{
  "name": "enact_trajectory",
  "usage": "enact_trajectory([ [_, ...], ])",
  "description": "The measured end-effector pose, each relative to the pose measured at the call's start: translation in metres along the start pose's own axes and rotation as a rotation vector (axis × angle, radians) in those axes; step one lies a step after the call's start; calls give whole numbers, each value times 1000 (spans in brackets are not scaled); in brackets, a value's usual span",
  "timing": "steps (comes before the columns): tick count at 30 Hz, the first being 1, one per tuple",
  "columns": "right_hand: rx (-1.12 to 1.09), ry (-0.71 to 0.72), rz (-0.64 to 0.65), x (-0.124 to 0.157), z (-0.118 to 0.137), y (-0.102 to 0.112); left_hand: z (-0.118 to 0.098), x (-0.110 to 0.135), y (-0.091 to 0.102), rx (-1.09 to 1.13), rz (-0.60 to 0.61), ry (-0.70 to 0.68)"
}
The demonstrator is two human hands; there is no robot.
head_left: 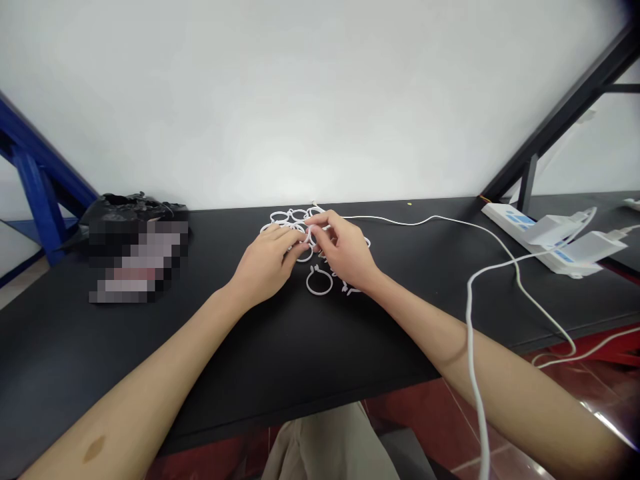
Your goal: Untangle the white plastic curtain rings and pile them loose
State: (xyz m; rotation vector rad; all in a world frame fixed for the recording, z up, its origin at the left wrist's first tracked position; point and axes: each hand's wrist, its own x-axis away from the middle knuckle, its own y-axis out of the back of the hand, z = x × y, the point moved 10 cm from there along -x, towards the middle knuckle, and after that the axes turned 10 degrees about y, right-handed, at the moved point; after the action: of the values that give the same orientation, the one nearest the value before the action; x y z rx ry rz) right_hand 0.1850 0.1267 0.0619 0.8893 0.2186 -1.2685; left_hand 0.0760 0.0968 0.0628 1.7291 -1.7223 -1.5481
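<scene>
Both hands meet over a loose group of white plastic rings on the black table (280, 353). My left hand (265, 263) has its thumb and fingers pinched on a white ring (311, 235) that stands between the two hands. From the right, my right hand (347, 247) grips the same ring with thumb and forefinger. Behind the fingers lie several more white rings (279, 217), partly covered by the hands. One separate open ring (319, 283) with small clip ends rests nearer to me. Some small white pieces (351, 289) show under my right wrist.
A crumpled black plastic bag (140, 203) lies at the left, beside a blurred-out patch. On the right is a white power strip (520, 223) with plugged-in adapters. A white cable (470, 300) runs across my right forearm. Blue and black metal struts flank the table.
</scene>
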Motion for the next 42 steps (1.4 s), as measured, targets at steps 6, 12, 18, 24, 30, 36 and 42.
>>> enact_trajectory([
  [6,36,-17,28,1,-5,-3,2,1,-1,-36,-10,45],
  [12,343,118,148,3,3,-11,49,1,34,-385,-247,384],
  [18,517,179,363,10,4,-29,117,9,34,-657,-64,547],
  [24,490,189,345,11,5,-31,73,-2,38,-495,-182,322],
  [30,502,170,317,10,3,-28,13,0,-13,-93,220,26],
  [36,515,139,336,10,-1,-31,15,6,-30,-102,323,19],
  [42,585,109,239,7,1,-22,9,6,-25,-113,279,-54],
])
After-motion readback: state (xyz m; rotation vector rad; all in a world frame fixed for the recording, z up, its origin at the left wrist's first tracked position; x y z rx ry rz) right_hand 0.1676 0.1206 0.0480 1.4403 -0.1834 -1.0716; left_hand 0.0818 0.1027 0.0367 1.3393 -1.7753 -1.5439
